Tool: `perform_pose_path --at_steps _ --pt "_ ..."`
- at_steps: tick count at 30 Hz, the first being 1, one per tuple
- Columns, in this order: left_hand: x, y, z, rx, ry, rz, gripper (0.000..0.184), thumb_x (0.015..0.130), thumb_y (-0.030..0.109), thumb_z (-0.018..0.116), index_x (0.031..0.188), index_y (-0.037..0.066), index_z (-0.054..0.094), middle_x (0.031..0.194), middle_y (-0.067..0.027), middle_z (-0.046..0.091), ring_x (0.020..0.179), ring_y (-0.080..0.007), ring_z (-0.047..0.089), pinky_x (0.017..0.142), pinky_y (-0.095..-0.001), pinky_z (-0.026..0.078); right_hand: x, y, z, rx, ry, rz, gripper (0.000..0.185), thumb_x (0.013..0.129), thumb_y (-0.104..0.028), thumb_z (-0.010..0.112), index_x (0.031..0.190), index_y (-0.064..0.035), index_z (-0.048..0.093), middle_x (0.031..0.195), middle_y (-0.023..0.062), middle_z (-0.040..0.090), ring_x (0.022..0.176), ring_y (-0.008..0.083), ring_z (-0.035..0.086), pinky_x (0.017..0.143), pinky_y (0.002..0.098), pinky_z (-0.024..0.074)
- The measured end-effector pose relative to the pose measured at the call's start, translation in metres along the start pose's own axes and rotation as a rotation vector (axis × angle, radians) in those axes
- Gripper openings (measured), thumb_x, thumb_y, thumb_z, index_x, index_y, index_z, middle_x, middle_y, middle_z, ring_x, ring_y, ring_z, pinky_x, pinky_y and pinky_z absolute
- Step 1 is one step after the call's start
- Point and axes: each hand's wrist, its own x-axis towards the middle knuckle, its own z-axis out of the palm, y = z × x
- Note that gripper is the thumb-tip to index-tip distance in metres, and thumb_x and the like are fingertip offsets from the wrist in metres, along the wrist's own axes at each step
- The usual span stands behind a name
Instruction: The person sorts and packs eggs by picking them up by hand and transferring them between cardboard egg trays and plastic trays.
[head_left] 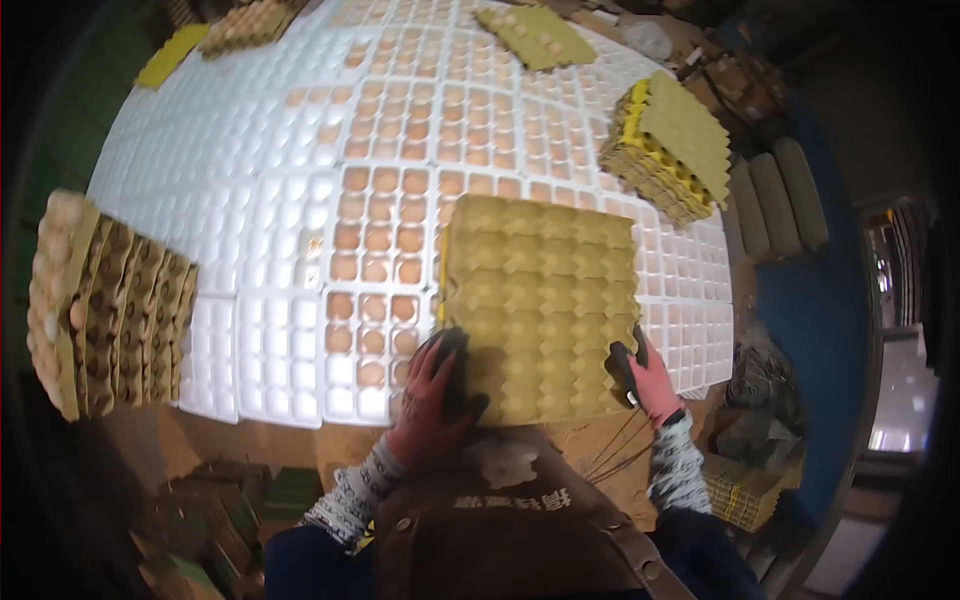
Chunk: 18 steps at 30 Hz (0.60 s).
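A yellowish cardboard egg tray (545, 305), with no eggs on its upper face, lies over the near part of the white trays. My left hand (430, 400), in a pink glove with dark fingertips, is at its lower left corner. At its lower right edge my right hand (645, 380), gloved alike, has its thumb and fingers against the side. Both hands hold the tray between them. Whatever lies beneath it is hidden. Just left of it, brown eggs (376, 238) sit in the compartments of lit white trays (285, 270).
A tall stack of cardboard trays with eggs (130, 310) stands at the left edge. More trays are stacked at the right (670, 145). Trays with some eggs lie at the far side (540, 38). Rolled grey bundles (780, 200) are beyond the right edge.
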Motion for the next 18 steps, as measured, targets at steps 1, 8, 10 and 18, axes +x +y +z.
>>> perform_pose_path --at_steps 1,8,10,18 --pt "-0.001 0.002 0.008 -0.082 0.05 -0.022 0.06 0.08 0.011 0.063 0.136 -0.001 0.044 0.142 -0.0253 0.038 0.13 -0.0448 0.039 0.109 -0.0459 0.033 0.001 -0.012 -0.007 0.2 0.049 0.021 0.056 0.093 -0.012 0.057 0.143 0.0033 0.036 0.136 0.0161 0.051 0.123 0.0219 0.05 0.102 0.0299 0.0389" --pt "0.141 0.042 -0.003 0.128 0.121 0.009 0.051 0.084 0.006 0.061 0.133 0.002 0.05 0.137 -0.0189 0.048 0.129 -0.0342 0.044 0.108 -0.0391 0.034 0.107 -0.028 -0.161 0.179 0.556 -0.148 0.039 0.094 -0.013 0.053 0.133 -0.0049 0.053 0.111 0.0077 0.059 0.093 0.0177 0.056 0.079 0.0282 0.0451" --pt "0.164 0.017 0.003 0.374 0.09 -0.057 0.055 0.08 0.012 0.068 0.133 0.011 0.054 0.126 -0.0182 0.053 0.117 -0.0359 0.049 0.1 -0.0422 0.04 0.173 -0.002 -0.232 -0.12 0.671 -0.374 0.037 0.095 -0.014 0.052 0.131 -0.0065 0.054 0.124 0.0141 0.058 0.108 0.028 0.057 0.091 0.0344 0.0465" --pt "0.18 -0.019 0.017 0.454 -0.07 -0.281 0.065 0.065 0.015 0.081 0.121 0.002 0.052 0.114 -0.0176 0.054 0.107 -0.0374 0.052 0.092 -0.0436 0.044 0.421 0.055 -0.353 -0.463 0.66 0.041 0.057 0.089 -0.034 0.063 0.14 -0.0125 0.046 0.13 0.0194 0.057 0.119 0.0346 0.054 0.1 0.0398 0.0422"
